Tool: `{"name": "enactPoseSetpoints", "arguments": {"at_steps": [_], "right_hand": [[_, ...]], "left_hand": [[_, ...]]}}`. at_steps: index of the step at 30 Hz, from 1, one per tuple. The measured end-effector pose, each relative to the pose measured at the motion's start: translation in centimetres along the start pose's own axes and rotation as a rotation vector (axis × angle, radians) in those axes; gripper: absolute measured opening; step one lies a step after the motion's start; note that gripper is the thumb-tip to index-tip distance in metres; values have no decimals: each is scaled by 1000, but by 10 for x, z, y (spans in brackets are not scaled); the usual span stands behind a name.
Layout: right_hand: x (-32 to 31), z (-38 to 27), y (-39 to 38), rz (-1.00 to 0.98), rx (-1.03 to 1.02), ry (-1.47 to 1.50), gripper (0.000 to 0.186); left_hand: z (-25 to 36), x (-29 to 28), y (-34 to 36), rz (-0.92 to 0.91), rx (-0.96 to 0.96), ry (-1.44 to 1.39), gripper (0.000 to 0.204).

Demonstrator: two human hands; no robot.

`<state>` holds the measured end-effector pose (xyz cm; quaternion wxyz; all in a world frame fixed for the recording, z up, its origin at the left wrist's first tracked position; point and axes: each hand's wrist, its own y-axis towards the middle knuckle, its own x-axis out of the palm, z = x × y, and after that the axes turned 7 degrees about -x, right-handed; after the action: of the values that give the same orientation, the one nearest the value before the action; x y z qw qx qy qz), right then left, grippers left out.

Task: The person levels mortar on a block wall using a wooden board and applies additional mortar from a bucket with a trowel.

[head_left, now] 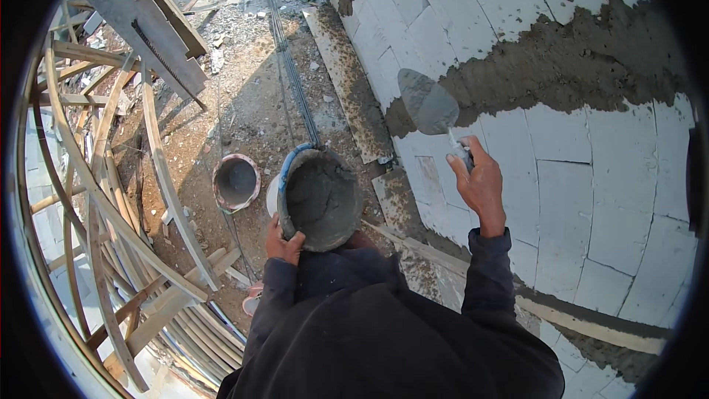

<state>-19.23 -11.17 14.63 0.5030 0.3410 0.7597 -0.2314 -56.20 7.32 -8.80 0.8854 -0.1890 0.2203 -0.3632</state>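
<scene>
My left hand (pixel 286 240) grips a bucket (pixel 317 207) at its lower left rim; the bucket holds wet grey mortar and has a blue band on part of its rim. My right hand (pixel 478 181) is closed around the handle of a trowel (pixel 428 103), whose grey-coated blade is raised in front of the white block wall (pixel 561 140). A wide band of rough grey mortar (pixel 532 66) runs across that wall behind and to the right of the blade.
A smaller bucket (pixel 238 181) with grey contents stands on the dirt ground to the left. Timber scaffolding and poles (pixel 159 155) crowd the left side. Grey boards (pixel 148 22) lean at upper left. Long thin rods (pixel 281 44) and a speckled plank (pixel 340 74) lie along the wall's base.
</scene>
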Motion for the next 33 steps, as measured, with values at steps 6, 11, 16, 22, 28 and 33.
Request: {"name": "enactPoseSetpoints", "arguments": {"at_steps": [6, 11, 16, 22, 28, 33], "right_hand": [[173, -19, -86, -275, -187, -120, 29], [218, -49, -94, -523, -200, 114, 32], [177, 7, -108, -482, -180, 500, 35], [164, -56, -61, -226, -261, 410, 38], [188, -89, 4, -192, -469, 760, 30], [300, 43, 79, -754, 250, 1360, 24]], "left_hand": [[12, 13, 7, 16, 52, -40, 51], [27, 18, 3, 35, 39, 8, 47], [-11, 6, 9, 35, 189, 53, 52], [-4, 0, 5, 116, -139, -138, 37], [-28, -20, -19, 140, -304, -253, 38], [-27, -44, -35, 81, -210, -60, 49]]}}
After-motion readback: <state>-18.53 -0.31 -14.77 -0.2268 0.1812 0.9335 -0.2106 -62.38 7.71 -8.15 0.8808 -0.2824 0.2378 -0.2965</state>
